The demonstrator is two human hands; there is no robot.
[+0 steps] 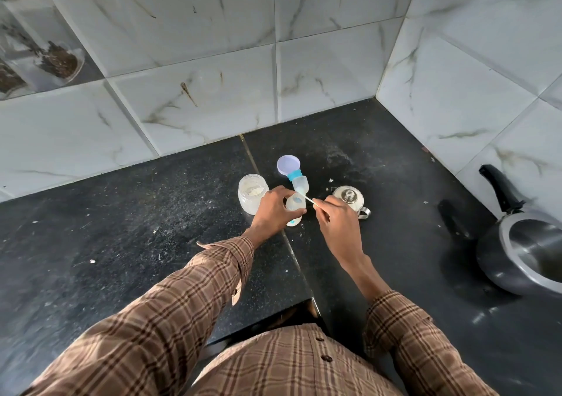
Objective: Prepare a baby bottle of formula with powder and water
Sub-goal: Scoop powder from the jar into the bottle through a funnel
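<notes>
From the head camera, a person in a brown checked shirt stood at a black stone counter (pixel 152 243) set into a corner of white marble-look tiles. The left hand (pixel 275 210) curled round an open, clear baby bottle (pixel 295 206) standing upright on the counter, steadying it near the rim. The right hand (pixel 336 213) pinched the handle of a slim white scoop (pixel 309 200), whose far end reached to the bottle's mouth; whether the bowl carried powder could not be told. Just left of the bottle stood an open glass powder jar (pixel 253 193) with pale formula inside. Behind the bottle lay its nipple top with a blue collar (pixel 297 180), and touching that, farther back, a pale lilac round lid (pixel 288 164). Just right of the right hand sat a small steel lidded pot (pixel 349 198), presumably the water. Well apart at the right edge rested a steel pressure cooker (pixel 529 252) with a black handle. The step in hand looked like either dosing powder into the bottle or stirring it; liquid level in the bottle was not readable. The next move would likely call for keeping the bottle held firm while the scoop tipped or lifted clear of the narrow mouth without spilling onto the counter, then adding water and screwing the nipple top on.
</notes>
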